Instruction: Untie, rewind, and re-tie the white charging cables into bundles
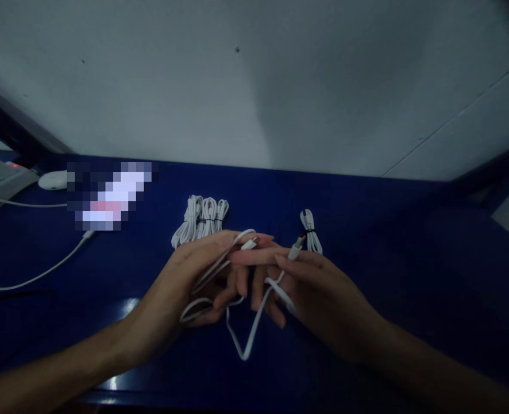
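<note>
A white USB cable runs between my two hands, and a slack loop of it hangs below them. My left hand is closed on one part, with a coil around its fingers and the small plug showing near its fingertips. My right hand grips the other end, where the larger USB plug points up above the thumb. The fingers of both hands meet and overlap in the middle. Just beyond my left hand lie several bundled white cables. One tied white cable bundle lies beyond my right hand.
A blurred-out lit device lies on the blue table at the left, with a white charging cable leading to it. A white rounded object and a power strip are farther left. The pale wall rises behind.
</note>
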The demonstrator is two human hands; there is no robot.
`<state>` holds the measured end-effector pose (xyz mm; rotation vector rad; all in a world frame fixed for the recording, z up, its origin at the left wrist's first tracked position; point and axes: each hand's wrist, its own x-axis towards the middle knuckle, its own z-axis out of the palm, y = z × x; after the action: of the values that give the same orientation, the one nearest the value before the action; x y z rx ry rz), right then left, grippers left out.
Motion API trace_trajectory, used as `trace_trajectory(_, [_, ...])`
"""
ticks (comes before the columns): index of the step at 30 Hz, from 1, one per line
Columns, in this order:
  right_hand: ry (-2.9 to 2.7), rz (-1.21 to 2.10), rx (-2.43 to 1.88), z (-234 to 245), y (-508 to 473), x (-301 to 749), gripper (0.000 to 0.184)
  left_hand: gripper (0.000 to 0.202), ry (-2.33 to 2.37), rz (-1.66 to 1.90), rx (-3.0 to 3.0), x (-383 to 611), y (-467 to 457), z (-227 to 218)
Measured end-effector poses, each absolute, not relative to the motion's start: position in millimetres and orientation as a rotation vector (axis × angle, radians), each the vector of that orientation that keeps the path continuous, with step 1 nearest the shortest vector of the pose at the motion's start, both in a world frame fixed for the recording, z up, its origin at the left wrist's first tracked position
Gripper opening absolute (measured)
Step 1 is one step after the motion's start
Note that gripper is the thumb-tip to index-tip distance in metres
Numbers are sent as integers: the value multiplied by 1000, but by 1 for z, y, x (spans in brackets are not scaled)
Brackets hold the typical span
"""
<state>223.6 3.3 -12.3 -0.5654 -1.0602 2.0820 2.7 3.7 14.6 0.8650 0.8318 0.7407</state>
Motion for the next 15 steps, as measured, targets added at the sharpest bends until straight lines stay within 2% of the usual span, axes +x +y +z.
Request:
trace_trajectory(6, [-820,2156,-639,-14,3,222,43,33,811,888,816,5,0,21])
trace_trajectory(13, [-676,2115,-563,-17,7,227,35,5,789,938,846,-2,-2,8])
trace_trajectory(15, [-694,2088,-572,-16,9,229,31,6,770,974,904,-2,-3,6])
